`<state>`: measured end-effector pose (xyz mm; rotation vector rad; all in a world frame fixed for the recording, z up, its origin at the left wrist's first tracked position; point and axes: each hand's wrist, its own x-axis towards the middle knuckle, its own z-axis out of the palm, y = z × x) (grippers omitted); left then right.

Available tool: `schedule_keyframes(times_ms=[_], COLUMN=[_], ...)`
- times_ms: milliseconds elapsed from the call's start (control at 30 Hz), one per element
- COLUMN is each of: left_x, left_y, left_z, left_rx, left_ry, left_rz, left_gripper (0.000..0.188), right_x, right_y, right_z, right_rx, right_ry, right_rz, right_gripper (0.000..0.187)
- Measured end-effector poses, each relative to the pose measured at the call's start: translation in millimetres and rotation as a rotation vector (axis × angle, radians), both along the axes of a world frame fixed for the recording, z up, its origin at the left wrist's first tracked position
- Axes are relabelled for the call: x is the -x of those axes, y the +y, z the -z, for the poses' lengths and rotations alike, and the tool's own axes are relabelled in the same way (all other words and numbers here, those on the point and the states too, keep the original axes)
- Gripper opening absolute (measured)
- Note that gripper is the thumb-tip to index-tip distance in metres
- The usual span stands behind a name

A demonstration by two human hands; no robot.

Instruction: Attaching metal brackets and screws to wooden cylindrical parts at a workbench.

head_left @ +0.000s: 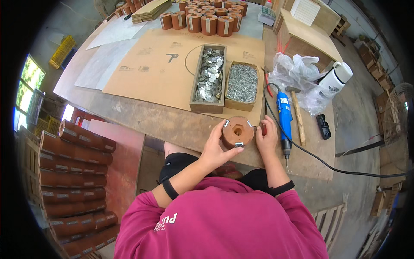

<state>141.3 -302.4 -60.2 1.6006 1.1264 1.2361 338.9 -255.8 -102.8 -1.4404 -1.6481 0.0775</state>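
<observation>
My left hand is wrapped round a reddish-brown cylinder at the table's near edge. Its flat top has a central hole, and three metal strips show at its rim. Just right of it is my right hand, its fingers curled in close to the cylinder's side; whether anything is inside them is hidden. Beyond the cylinder stand a box of small nails or screws and a longer wooden box of flat metal pieces. A blue electric screwdriver lies to the right, its bit pointing toward me.
A hammer, a black holder, plastic bags and a white bottle lie at right. The screwdriver's black cable trails off right. More cylinders stand at the back; long brown rolls are stacked at left.
</observation>
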Motion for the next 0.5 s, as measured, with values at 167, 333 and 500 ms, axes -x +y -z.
schedule_keyframes(times_ms=[167,333,500], left_x=[-1.4,-5.8,-7.6], left_y=[-1.7,-1.7,-1.1], left_z=[-4.3,-10.4,-14.5], left_rx=[0.087,0.052,0.021], left_ry=[0.011,0.004,-0.014], left_rz=[0.020,-0.028,-0.004], left_gripper=[0.085,0.082,0.079], right_x=[2.9,1.2,0.0], right_y=[0.4,2.2,-1.9], right_z=[-2.2,1.2,-8.7], right_rx=[0.005,-0.002,-0.030], right_ry=[-0.030,-0.047,-0.016], right_rz=[-0.043,-0.035,-0.032], right_gripper=[0.028,0.028,0.027])
